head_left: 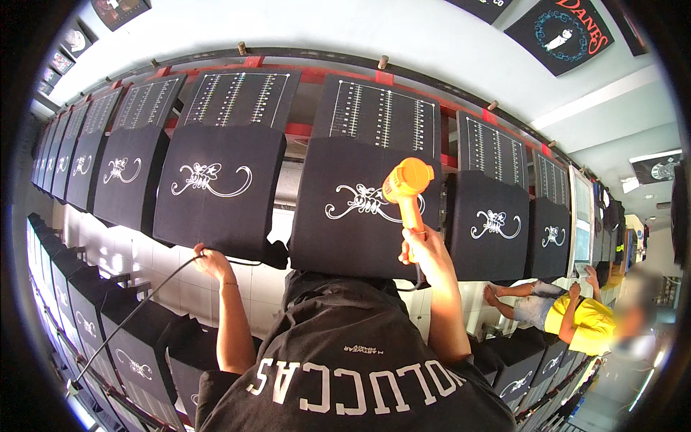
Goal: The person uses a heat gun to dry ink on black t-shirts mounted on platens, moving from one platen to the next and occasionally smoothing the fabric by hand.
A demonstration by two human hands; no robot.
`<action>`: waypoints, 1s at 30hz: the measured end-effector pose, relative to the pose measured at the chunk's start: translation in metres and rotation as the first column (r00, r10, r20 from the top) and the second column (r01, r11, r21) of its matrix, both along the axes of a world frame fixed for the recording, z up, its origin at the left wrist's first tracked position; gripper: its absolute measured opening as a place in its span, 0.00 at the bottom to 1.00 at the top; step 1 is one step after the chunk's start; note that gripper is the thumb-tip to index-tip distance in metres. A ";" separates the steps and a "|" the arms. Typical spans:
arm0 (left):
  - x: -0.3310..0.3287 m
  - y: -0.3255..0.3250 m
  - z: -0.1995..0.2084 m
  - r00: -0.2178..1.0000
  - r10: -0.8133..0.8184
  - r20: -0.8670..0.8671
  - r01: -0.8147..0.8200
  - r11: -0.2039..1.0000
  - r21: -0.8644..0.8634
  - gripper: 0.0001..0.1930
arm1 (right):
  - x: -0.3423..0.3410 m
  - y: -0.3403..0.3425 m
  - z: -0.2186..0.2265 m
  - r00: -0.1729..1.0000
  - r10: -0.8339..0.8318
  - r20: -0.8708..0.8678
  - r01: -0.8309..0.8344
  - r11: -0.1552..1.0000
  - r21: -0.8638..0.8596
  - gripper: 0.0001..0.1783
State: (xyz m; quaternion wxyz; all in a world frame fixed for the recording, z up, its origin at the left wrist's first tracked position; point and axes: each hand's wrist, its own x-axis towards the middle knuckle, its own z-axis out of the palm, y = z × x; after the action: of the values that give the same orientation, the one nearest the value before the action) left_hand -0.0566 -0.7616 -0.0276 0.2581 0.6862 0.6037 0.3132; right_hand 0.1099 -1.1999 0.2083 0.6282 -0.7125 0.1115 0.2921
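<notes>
Vividly orange, the dryer (409, 189) in the right hand (430, 253)

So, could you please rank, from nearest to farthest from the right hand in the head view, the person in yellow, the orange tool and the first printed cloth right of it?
1. Orange tool, in the right hand.
2. Printed cloth, just to the right.
3. Person in yellow, far right.

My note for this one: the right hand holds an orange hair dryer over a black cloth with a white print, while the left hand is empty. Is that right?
Not quite: the left hand isn't empty. The head view shows it holding a black cord. The right hand does hold the orange hair dryer over the black cloth with a white print.
</notes>
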 end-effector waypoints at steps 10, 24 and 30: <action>0.001 -0.056 -0.048 0.840 0.294 0.455 -0.084 0.900 -0.427 0.25 | 0.039 -0.018 -0.006 0.996 0.079 -0.034 -0.074 0.989 0.129 0.17; 0.044 -0.046 -0.021 0.802 0.597 -0.014 -0.523 0.692 -0.498 0.31 | 0.049 -0.043 -0.007 0.987 0.159 -0.017 -0.158 0.986 0.046 0.16; 0.056 -0.051 -0.020 0.794 0.584 -0.170 -0.601 0.708 -0.370 0.38 | 0.043 -0.048 -0.003 0.986 0.164 -0.009 -0.164 0.986 0.010 0.17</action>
State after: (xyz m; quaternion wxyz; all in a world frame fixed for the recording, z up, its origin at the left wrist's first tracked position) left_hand -0.0008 -0.8122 -0.0479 0.2683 0.3932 0.8480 0.2333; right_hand 0.1526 -1.2483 0.2058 0.6047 -0.7150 0.0541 0.3468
